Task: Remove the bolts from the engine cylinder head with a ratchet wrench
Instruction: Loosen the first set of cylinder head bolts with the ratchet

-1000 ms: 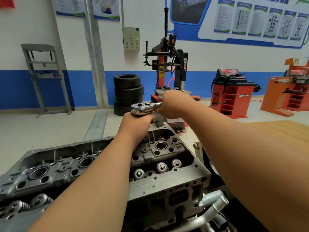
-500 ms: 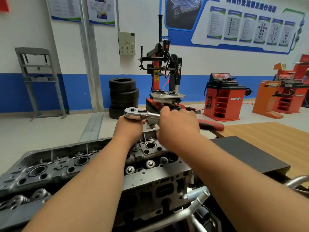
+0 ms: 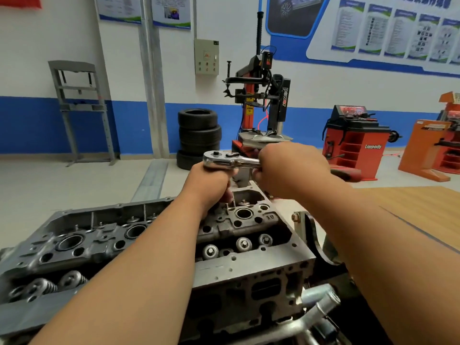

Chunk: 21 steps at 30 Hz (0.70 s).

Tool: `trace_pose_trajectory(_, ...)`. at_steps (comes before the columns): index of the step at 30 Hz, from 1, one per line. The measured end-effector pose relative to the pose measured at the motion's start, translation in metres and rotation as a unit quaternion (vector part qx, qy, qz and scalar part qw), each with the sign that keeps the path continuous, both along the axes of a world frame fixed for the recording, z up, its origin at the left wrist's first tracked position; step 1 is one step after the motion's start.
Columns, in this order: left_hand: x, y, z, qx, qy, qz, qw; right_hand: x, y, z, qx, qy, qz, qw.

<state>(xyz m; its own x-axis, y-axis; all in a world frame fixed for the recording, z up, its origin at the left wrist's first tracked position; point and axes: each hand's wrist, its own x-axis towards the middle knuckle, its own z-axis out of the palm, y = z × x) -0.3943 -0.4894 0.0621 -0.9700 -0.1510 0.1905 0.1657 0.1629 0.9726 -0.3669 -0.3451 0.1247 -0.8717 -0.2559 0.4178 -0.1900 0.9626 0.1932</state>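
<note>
The grey engine cylinder head lies across the lower half of the view, its valve springs and bolt holes showing. A chrome ratchet wrench stands over its far right end, head up and level. My left hand grips the shaft below the ratchet head, fingers curled round it. My right hand holds the wrench handle, which runs off to the right; its red grip end pokes out past my wrist. The socket and the bolt under it are hidden by my left hand.
A metal bracket with a nut stands right of the head, and steel pipes lie at its near right corner. A wooden bench top extends to the right. Stacked tyres, a tyre changer and red balancers stand behind.
My right hand has swung the wrench handle from pointing away to the right and back a little. My left hand has stayed under the ratchet head. The camera shifted slightly.
</note>
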Motion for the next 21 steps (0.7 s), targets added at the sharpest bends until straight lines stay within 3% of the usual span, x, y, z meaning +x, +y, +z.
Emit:
trace_pose_trajectory(7,-0.005,-0.001,0.003,0.045,-0.004,-0.020,0.999,-0.099,-0.046,0.006,-0.054,-0.108,0.100,0.988)
trace_pose_trajectory(10,-0.003,-0.001,0.003,0.003,0.015,0.010,1.000,-0.108,-0.061,0.005,-0.043,-0.123,0.105,0.986)
trace_pose_trajectory(17,-0.001,0.006,0.005,-0.007,0.018,0.043,0.999,-0.065,-0.022,-0.001,-0.068,-0.096,0.022,0.993)
trace_pose_trajectory(21,0.002,0.011,0.004,-0.022,0.031,0.079,0.996,0.013,0.002,-0.020,0.009,0.010,-0.035,0.999)
